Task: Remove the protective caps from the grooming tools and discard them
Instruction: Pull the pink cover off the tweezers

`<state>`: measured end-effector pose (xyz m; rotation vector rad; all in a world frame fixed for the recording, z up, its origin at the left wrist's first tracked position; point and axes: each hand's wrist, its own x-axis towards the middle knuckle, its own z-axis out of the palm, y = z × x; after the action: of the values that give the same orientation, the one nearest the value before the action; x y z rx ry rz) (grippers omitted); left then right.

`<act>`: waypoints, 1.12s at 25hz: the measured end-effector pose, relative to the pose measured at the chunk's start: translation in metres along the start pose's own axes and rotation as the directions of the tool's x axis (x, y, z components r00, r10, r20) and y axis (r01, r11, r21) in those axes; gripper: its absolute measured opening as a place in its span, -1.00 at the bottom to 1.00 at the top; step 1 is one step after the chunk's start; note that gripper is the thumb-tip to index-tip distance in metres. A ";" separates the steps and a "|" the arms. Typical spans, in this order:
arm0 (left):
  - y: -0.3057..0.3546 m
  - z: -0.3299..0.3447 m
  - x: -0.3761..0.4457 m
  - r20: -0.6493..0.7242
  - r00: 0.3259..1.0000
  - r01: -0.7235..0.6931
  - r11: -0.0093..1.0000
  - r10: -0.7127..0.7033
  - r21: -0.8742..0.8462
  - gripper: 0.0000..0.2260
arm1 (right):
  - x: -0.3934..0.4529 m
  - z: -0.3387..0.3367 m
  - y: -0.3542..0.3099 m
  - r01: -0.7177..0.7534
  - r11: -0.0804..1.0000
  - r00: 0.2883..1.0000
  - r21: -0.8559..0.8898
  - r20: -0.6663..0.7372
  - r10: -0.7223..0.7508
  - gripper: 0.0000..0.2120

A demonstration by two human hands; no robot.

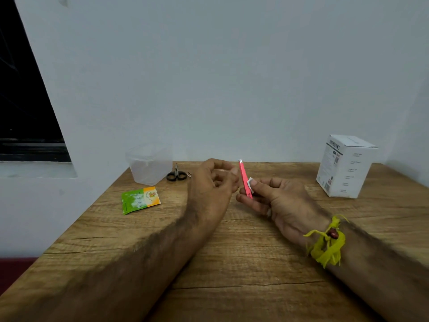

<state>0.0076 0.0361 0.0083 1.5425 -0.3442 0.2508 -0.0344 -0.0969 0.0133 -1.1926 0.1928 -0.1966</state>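
My right hand [276, 201] pinches a pink pair of tweezers [245, 180] near its lower end, thumb on its side. The tweezers point up and their silver tip shows bare. Just left of them, my left hand [212, 184] hovers with its fingers curled, and thumb and forefinger appear to pinch a small clear cap [220, 169], which is hard to make out. Small scissors with black handles [176, 175] lie on the wooden table [232, 252] behind my left hand, blades pointing away; I cannot tell whether their tip is capped.
A clear plastic container [149, 166] stands open at the table's back left, beside the scissors. A green and orange sachet [140, 199] lies in front of it. A white carton [346, 166] stands at the back right. The wall runs along the table's far edge.
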 end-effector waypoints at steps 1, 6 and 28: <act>0.000 0.002 -0.002 0.014 0.999 -0.041 0.996 0.040 0.078 -0.92 | 0.001 0.001 0.001 0.026 1.000 1.000 -0.008 -0.003 -0.026 -0.84; 0.003 0.003 -0.005 0.000 1.000 -0.005 0.980 0.005 0.199 -0.83 | -0.003 0.007 0.006 0.062 0.998 0.998 -0.015 -0.016 -0.062 -0.90; -0.001 -0.004 0.002 0.175 0.975 0.122 0.987 -0.138 0.100 -0.88 | 0.007 -0.019 -0.003 0.390 0.767 0.875 -0.510 -0.054 -0.481 -0.98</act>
<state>0.0100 0.0402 0.0078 1.6736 -0.3770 0.0228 -0.0323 -0.1171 0.0084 -1.7206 0.1212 -0.7090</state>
